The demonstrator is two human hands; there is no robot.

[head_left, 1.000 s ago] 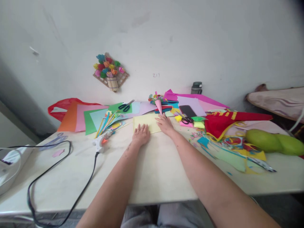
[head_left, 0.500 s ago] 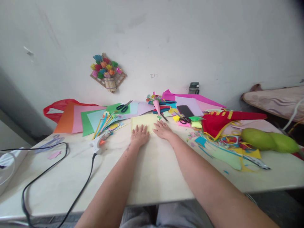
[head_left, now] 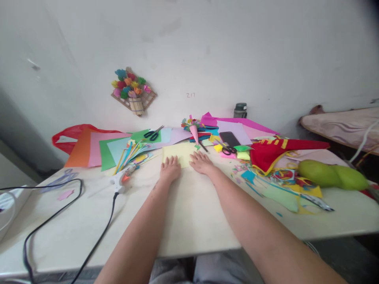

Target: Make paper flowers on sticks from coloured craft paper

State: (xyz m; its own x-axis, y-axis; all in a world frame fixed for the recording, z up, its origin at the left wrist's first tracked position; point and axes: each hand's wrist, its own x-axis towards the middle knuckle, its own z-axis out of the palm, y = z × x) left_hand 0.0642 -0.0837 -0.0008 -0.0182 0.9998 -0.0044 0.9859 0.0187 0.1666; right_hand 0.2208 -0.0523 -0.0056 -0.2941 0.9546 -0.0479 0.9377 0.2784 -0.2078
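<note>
A pale yellow sheet of paper (head_left: 182, 152) lies flat on the table in front of me. My left hand (head_left: 170, 169) rests palm down over its near left corner, fingers stretched out. On the near right part of the sheet, my right hand (head_left: 201, 162) lies flat with its fingers apart. Neither hand grips anything. Just beyond the right hand are a dark pen (head_left: 203, 147) and a pink paper cone with small paper flowers (head_left: 194, 133). To the left of my left hand sits a white glue gun (head_left: 119, 182) with a black cord.
Coloured paper sheets (head_left: 97, 146) and black-handled scissors (head_left: 153, 134) lie at the back left. On the right are a phone (head_left: 230, 139), more scissors (head_left: 228, 150), a red cloth (head_left: 266, 156), paper scraps and a green gourd-shaped object (head_left: 331, 174). A power strip (head_left: 13, 201) stands far left.
My left hand has slid slightly left and nearer on the yellow paper. The right hand stays almost in place. The whole view has shifted a little.
</note>
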